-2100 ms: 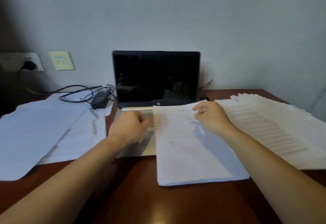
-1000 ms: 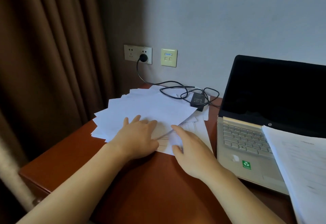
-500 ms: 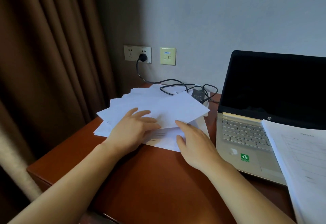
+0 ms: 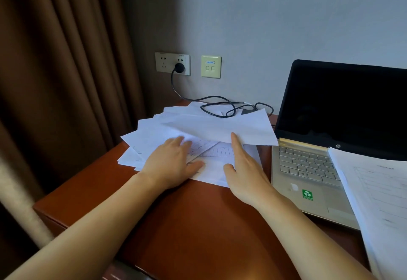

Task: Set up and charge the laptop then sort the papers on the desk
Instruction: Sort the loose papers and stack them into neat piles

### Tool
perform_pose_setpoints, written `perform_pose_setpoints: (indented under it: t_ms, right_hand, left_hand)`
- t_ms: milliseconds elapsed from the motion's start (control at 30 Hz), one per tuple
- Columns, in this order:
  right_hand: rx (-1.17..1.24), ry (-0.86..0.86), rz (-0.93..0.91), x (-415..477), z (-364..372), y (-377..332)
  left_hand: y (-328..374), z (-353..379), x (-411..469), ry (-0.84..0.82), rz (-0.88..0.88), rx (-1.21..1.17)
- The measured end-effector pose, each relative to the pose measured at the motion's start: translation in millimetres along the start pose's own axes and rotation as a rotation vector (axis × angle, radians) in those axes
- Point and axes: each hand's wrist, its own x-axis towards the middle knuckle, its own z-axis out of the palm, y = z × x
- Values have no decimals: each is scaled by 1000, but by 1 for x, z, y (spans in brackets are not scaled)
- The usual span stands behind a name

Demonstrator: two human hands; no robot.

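Left hand (image 4: 169, 165) flat on fanned white papers (image 4: 154, 132), right hand (image 4: 244, 176) open under 1 raised sheet (image 4: 231, 128): the black cable (image 4: 220, 108) atop could snag.

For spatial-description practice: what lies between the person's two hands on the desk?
In the head view, a sheet printed with a grid lies between the left hand and right hand, partly under a raised blank sheet.

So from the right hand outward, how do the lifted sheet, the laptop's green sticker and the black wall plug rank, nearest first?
Measured from the right hand in the head view:
1. lifted sheet: touching the fingertips, just above the hand.
2. green sticker: to the hand's right, on the laptop palm rest.
3. black plug: far back and left, in the wall socket.
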Motion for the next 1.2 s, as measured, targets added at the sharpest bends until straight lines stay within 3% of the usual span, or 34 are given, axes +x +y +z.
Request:
perform_pose_setpoints:
  t_ms: [333, 467, 700, 900, 1000, 1100, 1200]
  right_hand:
    - [-104, 94, -169, 2, -2, 3]
    - [-236, 243, -181, 0, -7, 3]
    - [-368, 392, -231, 7, -4, 12]
    - [-418, 399, -271, 11, -4, 16]
    - [-441, 274, -268, 11, -5, 15]
    - [-455, 198, -221, 12, -3, 17]
    - [-471, 295, -184, 13, -4, 15]
  left_hand:
    - [-12, -9, -10, -95, 107, -75]
    - [-18, -10, -15, -82, 207, -146]
    - [-20, -1, -12, 211, 323, -47]
    - [-24, 2, -10, 279, 366, -66]
    - [-22, 1, -12, 305, 425, -84]
    - [-21, -3, -14, 462, 479, -92]
    - [-21, -5, -13, 624, 484, -36]
